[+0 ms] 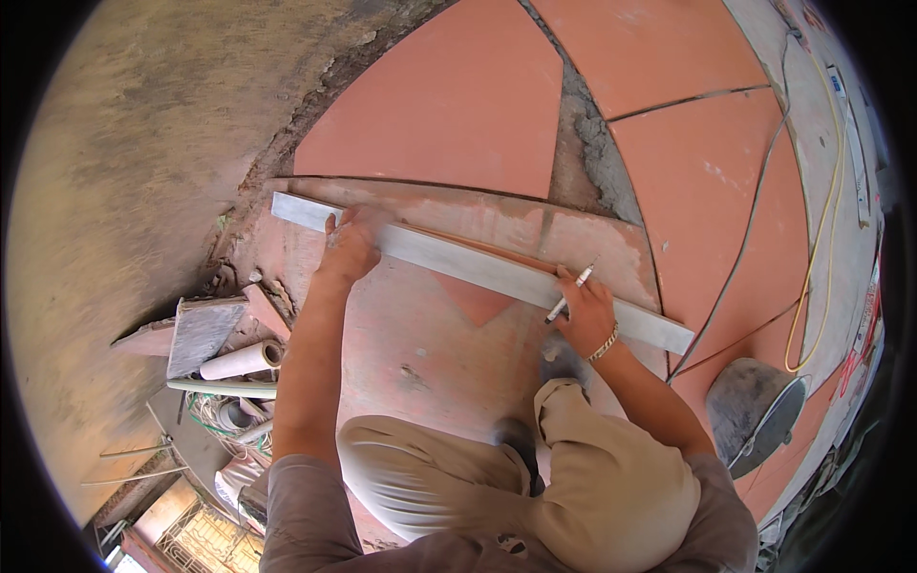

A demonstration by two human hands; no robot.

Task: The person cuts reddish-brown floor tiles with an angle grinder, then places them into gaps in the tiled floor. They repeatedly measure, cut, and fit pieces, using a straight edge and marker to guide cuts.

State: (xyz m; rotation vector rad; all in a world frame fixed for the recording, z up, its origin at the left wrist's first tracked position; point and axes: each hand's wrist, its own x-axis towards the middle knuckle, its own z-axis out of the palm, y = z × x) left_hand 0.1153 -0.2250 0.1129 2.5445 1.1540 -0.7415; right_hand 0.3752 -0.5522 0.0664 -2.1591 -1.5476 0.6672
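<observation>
Left hand (352, 250) is gripping bar (458, 262) near its left end; right hand (586, 313), nearer its right, is holding pen (582, 277); uneven pressure may be risking slippage.

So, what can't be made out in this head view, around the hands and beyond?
All in the head view:
- Left hand: its fingers are blurred, so their exact hold on the pale bar is unclear.
- Pen in the right hand: its far tip is too small to read.
- Dark red triangle: the bar hides whether it continues underneath.
- Bucket: too dark inside to tell any contents.
</observation>
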